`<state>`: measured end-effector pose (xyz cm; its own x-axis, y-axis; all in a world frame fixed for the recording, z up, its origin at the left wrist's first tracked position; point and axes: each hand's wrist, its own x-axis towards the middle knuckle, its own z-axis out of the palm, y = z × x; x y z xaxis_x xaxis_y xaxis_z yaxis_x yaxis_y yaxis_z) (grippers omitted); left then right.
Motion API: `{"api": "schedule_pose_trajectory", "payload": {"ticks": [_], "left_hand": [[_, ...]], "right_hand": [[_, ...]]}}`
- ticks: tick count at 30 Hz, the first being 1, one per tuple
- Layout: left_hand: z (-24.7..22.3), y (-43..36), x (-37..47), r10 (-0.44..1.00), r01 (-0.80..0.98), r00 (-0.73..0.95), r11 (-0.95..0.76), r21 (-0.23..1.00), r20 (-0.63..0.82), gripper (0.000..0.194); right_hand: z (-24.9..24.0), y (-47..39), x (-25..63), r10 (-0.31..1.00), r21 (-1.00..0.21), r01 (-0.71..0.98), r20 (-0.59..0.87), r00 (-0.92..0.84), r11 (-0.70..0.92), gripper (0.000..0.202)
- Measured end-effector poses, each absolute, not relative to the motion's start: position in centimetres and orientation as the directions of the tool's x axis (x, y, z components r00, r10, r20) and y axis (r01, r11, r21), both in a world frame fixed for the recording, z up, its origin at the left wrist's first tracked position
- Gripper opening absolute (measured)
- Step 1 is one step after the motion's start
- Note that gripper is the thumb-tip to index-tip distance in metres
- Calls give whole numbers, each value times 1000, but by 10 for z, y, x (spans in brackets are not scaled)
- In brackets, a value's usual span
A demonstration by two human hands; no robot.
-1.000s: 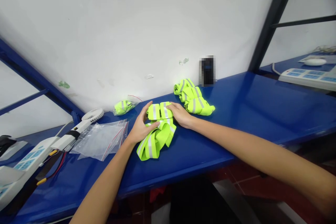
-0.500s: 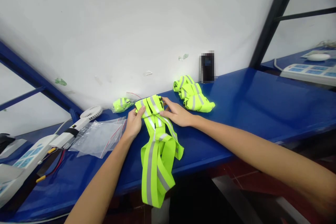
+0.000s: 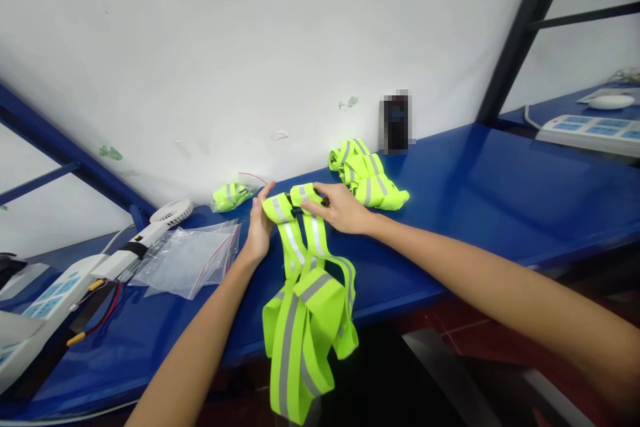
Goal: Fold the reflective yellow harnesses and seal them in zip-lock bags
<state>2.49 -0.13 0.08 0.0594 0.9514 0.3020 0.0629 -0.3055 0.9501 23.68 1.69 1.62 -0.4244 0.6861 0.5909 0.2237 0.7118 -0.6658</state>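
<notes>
A neon yellow reflective strap bundle (image 3: 289, 320) with grey stripes hangs in loops over the front edge of the blue table (image 3: 475, 200). At its upper left end is my left hand (image 3: 260, 227), the strap resting against its fingers and the thumb side raised. My right hand (image 3: 340, 207) pinches the upper right fold between thumb and fingers. Dark buckle parts show between the two folded ends. Behind my right hand lie more folded yellow straps (image 3: 373, 180). A bagged yellow strap (image 3: 231, 195) sits behind my left hand.
Clear zip bags (image 3: 187, 260) lie left of my left hand, beside a white handheld fan (image 3: 171, 212). Power strips (image 3: 53, 307) and cables are at the far left. A blurred dark object (image 3: 397, 123) stands against the wall. Another power strip (image 3: 593, 133) is at the right.
The top of the held strap has parted into two separate folds, and its loops hang lower and wider. My left hand's fingers have shifted upward beside it.
</notes>
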Motion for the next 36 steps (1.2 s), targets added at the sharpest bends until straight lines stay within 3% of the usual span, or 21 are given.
{"api": "schedule_pose_trajectory", "payload": {"ticks": [2, 4, 7, 11, 13, 15, 18, 21, 24, 28, 32, 36], "left_hand": [[2, -4, 22, 909, 178, 120, -416, 892, 400, 67], [2, -7, 20, 845, 347, 216, -534, 771, 489, 71], [4, -10, 19, 754, 550, 292, -636, 541, 589, 84], [10, -11, 20, 667, 619, 315, -684, 387, 675, 56], [13, -10, 20, 687, 627, 308, -667, 402, 658, 33], [14, -8, 19, 750, 630, 213, -595, 499, 626, 22], [13, -6, 18, 854, 539, -7, -435, 721, 520, 32], [10, -4, 19, 904, 384, -88, -357, 852, 418, 43], [6, -3, 20, 924, 318, -57, -343, 884, 379, 45], [1, -1, 18, 951, 260, -22, -294, 920, 310, 45], [3, -1, 16, 945, 240, -54, -301, 923, 323, 56], [8, -7, 18, 921, 288, 52, -383, 878, 385, 59]], "right_hand": [[14, 19, 233, 797, -841, 77, 475, -373, 536, 35], [11, 21, 230, 879, -939, -95, 342, -331, 330, 35], [9, 22, 226, 933, -958, -247, 219, -287, 149, 39], [7, 18, 222, 922, -958, -257, 207, -326, 125, 28], [7, 16, 221, 923, -960, -244, 216, -319, 141, 24], [7, 13, 221, 909, -973, -205, 180, -377, 108, 37], [10, 10, 226, 825, -981, -106, 194, -531, 162, 53], [12, 8, 231, 741, -880, 51, 366, -563, 473, 37], [10, 8, 232, 740, -767, 207, 453, -497, 608, 45], [7, 9, 233, 665, -638, 227, 617, -421, 736, 74], [10, 7, 234, 594, -549, 244, 657, -464, 799, 52], [13, 7, 234, 676, -660, 207, 609, -414, 722, 38]]}}
